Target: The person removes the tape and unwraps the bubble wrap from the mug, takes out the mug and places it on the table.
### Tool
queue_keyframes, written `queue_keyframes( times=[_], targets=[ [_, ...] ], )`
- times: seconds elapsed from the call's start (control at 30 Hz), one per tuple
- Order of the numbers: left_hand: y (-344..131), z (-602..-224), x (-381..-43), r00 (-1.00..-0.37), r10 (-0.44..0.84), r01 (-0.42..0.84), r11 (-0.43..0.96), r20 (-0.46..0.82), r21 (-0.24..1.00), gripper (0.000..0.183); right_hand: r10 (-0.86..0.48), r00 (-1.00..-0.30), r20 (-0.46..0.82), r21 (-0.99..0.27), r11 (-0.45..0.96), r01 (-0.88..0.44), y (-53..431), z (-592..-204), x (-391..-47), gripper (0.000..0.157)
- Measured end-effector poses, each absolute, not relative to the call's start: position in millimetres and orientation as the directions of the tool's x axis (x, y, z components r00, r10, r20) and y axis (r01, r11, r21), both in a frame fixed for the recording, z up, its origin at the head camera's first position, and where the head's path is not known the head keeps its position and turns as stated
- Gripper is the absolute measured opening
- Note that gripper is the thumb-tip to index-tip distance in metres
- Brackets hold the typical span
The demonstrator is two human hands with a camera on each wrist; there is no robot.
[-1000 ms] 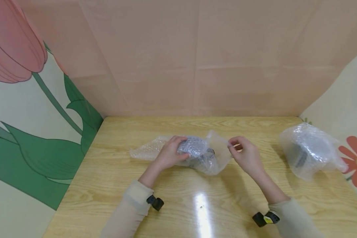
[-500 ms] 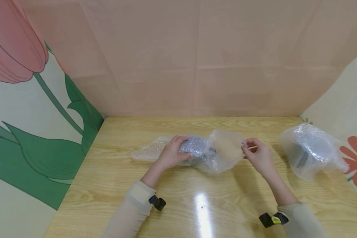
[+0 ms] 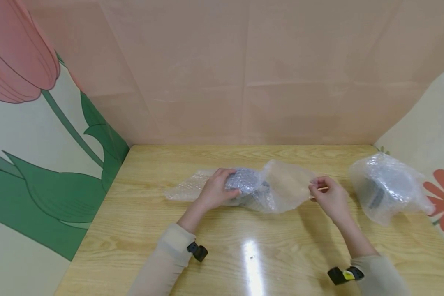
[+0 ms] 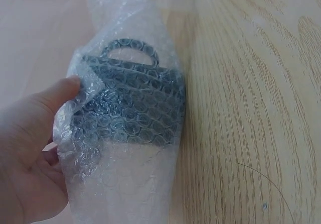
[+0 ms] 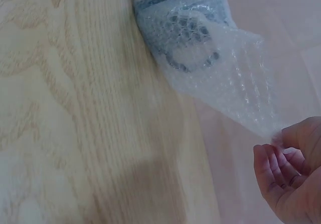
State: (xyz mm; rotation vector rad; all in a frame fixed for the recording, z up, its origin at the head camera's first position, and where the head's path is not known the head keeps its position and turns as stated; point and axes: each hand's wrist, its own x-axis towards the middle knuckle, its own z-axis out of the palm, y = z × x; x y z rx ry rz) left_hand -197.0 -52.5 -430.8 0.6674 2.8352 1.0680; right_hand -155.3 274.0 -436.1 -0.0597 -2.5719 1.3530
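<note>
A bubble-wrapped object lies on the table. Through the film in the left wrist view I make out a dark, broad body with a loop handle at one end; its exact kind is blurred by the bubbles. My left hand grips the bundle from its left side, thumb on the near face and fingers over the top. With thumb and fingertips my right hand pinches the far right end of the bubble wrap, which stretches out loose between the two hands, beyond the handle.
A second bubble-wrapped bundle with something dark inside stands at the right end of the wooden table. A pink-beige sheet hangs along the table's back edge, with flower-printed sheets at both sides.
My right hand has moved to the right, drawing the end of the bubble wrap out straighter and flatter. My left hand keeps its grip on the bundle, almost in the same place.
</note>
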Motion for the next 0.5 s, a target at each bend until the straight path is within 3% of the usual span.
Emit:
queue_keyframes(
  times=[0.5],
  targets=[
    [-50,-434,-198,-0.907,0.399,0.388,0.671,0.133,0.632,0.069,0.139,-0.983,0.122,-0.829,0.559,-0.024,302,-462,-150,0.019]
  ],
)
